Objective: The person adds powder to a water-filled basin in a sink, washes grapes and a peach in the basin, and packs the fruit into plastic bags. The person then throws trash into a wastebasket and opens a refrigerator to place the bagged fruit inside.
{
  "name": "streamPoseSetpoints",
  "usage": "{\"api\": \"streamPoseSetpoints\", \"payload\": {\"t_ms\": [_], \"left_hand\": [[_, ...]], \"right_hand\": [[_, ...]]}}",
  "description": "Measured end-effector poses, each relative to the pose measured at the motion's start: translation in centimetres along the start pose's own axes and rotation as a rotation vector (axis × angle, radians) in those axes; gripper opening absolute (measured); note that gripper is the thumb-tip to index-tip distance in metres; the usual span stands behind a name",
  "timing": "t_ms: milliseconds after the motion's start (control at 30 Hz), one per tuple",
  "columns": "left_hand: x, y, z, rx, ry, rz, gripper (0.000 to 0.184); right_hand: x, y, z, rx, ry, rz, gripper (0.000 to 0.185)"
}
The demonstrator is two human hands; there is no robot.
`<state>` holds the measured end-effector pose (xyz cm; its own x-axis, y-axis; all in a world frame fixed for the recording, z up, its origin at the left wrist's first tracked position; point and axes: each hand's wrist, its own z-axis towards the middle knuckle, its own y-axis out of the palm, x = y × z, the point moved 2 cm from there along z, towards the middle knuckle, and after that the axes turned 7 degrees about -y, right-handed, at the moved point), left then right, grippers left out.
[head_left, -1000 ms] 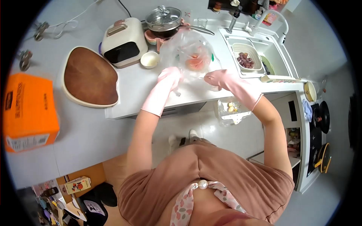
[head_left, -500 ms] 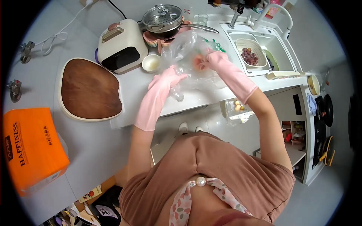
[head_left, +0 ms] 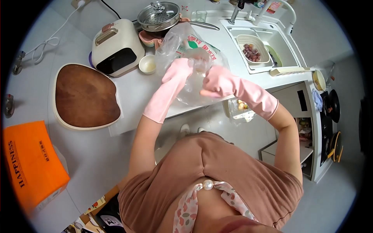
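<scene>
A clear plastic bag [head_left: 192, 42] with red lettering and a green leaf print lies spread on the white counter. My left hand [head_left: 178, 72], in a pink rubber glove, is closed on the near left part of the bag. Its fingers are curled and partly hidden behind the glove's back. My right hand [head_left: 220, 81], gloved the same way, is closed on the bag's near right edge. Something reddish shows dimly through the plastic between the hands; I cannot make out what it is.
Left stand a small white bowl [head_left: 147, 64], a cream toaster-like appliance [head_left: 118, 48], a brown board [head_left: 86, 95] and an orange package [head_left: 35, 163]. Behind is a lidded steamer pan [head_left: 158, 17]. Grapes [head_left: 251, 53] sit in a basket in the sink [head_left: 285, 48]. An open cabinet lies right.
My right hand has come down and nearer me, and my left hand has moved up slightly. The bag has spread so its printed side shows. The view has shifted a little.
</scene>
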<state>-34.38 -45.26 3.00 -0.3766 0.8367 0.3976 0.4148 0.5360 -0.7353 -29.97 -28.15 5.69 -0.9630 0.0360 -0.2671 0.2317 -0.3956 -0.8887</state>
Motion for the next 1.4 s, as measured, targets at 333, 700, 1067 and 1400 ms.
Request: {"api": "streamPoseSetpoints", "payload": {"t_ms": [333, 700, 1067, 1400], "left_hand": [[-1.8, -3.7, -3.7, 0.219, -0.003, -0.12, 0.029], [-6.4, -2.0, -2.1, 0.261, -0.154, -0.174, 0.031], [-1.1, -1.0, -2.3, 0.063, 0.248, -0.255, 0.032], [-0.8, 0.9, 0.5, 0.223, 0.046, 0.067, 0.055]], "right_hand": [[6.5, 0.3, -0.3, -0.101, 1.027, -0.253, 0.026], [6.6, -0.8, -0.6, -0.243, 1.155, -0.384, 0.057], [6.7, -0.2, 1.0, 0.004, 0.526, -0.375, 0.024], [5.9, 2.5, -5.8, -0.512, 1.026, -0.305, 0.031]]}}
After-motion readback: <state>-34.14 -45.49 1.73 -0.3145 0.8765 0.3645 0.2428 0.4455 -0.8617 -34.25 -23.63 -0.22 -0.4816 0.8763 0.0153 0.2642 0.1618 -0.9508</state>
